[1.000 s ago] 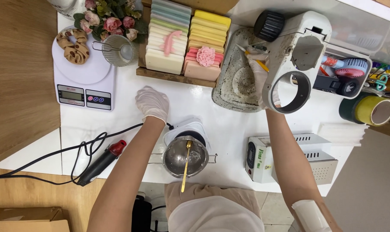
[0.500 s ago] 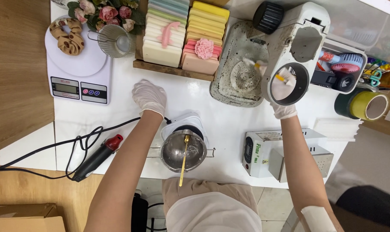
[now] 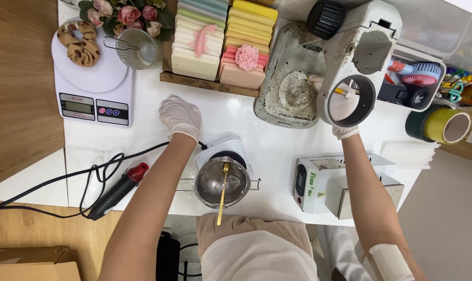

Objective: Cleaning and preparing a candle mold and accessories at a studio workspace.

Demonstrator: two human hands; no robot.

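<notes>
1. 2 gloved hands work over a white table (image 3: 277, 151), seen from above. The left hand (image 3: 180, 117) lies palm down, fingers spread open, flat on the tabletop and holding nothing.
2. Just below and right of the left hand stands a small white hotplate (image 3: 223, 151) with a steel melting pot (image 3: 221, 182) on it; a gold spoon (image 3: 223, 190) rests in the pot, its handle pointing toward the person.
3. Left of that hand sits a white kitchen scale (image 3: 93, 86) carrying a brown spotted scrunchie (image 3: 79, 44); above the hand is a glass cup (image 3: 137, 48), a bunch of pink flowers (image 3: 124, 13) and a wooden tray of pastel soap bars (image 3: 223, 41).
4. Below and left of the left hand, a black cable (image 3: 64, 174) runs to a black tool with a red tip (image 3: 116, 190).
5. The right hand (image 3: 344, 106) reaches up inside the round opening of a white machine (image 3: 361, 57); whether it grips anything there cannot be told, though a thin yellow stick shows by its fingers.
6. Just left of the right hand lies a grey, residue-crusted tray (image 3: 288, 78). Right of it sit 2 rolls of tape (image 3: 444, 125); below it, beside the forearm, a small white box-shaped device (image 3: 319, 182).
</notes>
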